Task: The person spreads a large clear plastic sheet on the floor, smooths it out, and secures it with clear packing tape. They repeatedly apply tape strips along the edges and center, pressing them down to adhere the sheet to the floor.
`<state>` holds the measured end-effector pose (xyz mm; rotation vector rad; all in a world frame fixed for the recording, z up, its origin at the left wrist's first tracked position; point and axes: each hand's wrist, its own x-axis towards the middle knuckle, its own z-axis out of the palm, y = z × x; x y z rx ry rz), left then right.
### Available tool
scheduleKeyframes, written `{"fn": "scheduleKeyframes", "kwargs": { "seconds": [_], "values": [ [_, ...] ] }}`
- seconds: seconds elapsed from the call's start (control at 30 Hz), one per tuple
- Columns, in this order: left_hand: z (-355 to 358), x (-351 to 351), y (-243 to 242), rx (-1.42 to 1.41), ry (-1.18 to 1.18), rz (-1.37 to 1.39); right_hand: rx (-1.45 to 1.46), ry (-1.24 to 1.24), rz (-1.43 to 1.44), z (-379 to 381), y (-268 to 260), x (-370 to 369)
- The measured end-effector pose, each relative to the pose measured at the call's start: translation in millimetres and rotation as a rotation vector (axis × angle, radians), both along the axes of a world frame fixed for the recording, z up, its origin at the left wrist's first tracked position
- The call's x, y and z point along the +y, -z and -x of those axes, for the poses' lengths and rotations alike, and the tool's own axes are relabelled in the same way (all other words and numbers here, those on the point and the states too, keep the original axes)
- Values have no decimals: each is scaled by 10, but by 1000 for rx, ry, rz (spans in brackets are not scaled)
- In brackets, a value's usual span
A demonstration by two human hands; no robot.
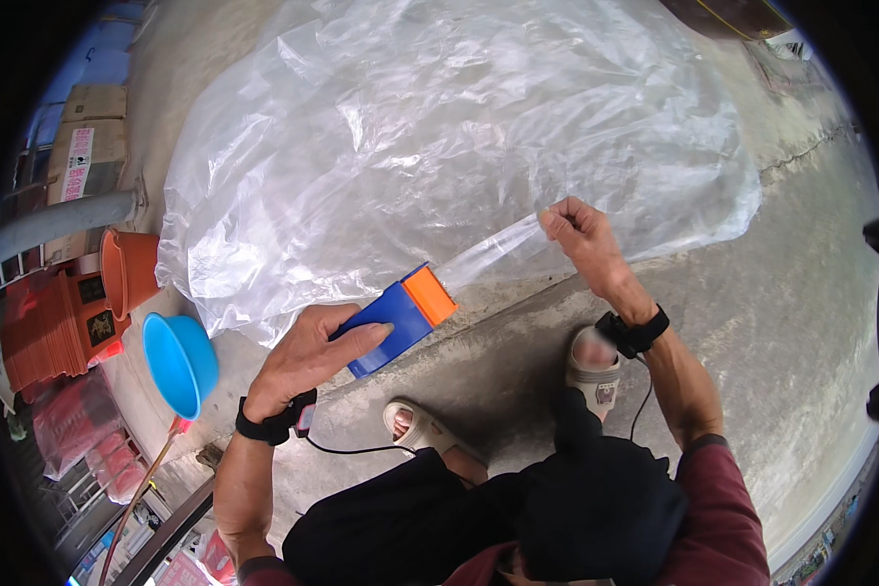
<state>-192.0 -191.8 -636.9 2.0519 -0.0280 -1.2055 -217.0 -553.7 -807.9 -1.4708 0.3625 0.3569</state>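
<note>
My left hand (321, 353) grips a blue tape dispenser (392, 322) with an orange front piece (431, 294). From that orange end a strip of clear tape (492, 253) stretches up and to the right. Its far end is pinched between the fingertips of my right hand (582, 233). Beyond both hands a large sheet of clear plastic film (439, 139) lies crumpled on the concrete floor. The tape strip passes over the film's near edge; whether it touches the film I cannot tell.
A blue plastic basin (181, 366) stands at left, beside an orange-brown bucket (130, 271) and stacked orange-brown plastic pots (51, 333). Cardboard boxes (88, 168) and a grey pipe (66, 223) are farther up that side. My sandalled feet (425, 428) rest on the concrete floor (762, 351).
</note>
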Motion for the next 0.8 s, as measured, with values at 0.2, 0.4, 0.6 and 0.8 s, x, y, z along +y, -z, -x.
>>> {"fn": "scheduleKeyframes", "kwargs": {
  "seconds": [0.2, 0.4, 0.6, 0.8],
  "values": [
    [-295, 141, -57, -83, 30, -26, -147, 82, 187, -250, 209, -407],
    [-846, -130, 130, -159, 171, -60, -244, 119, 422, -529, 427, -625],
    [-1116, -446, 445, -285, 235, -51, -270, 141, 747, -537, 517, -739],
    [-1105, -464, 579, -232, 201, -30, -295, 81, 849, -510, 588, -738]
  ]
}}
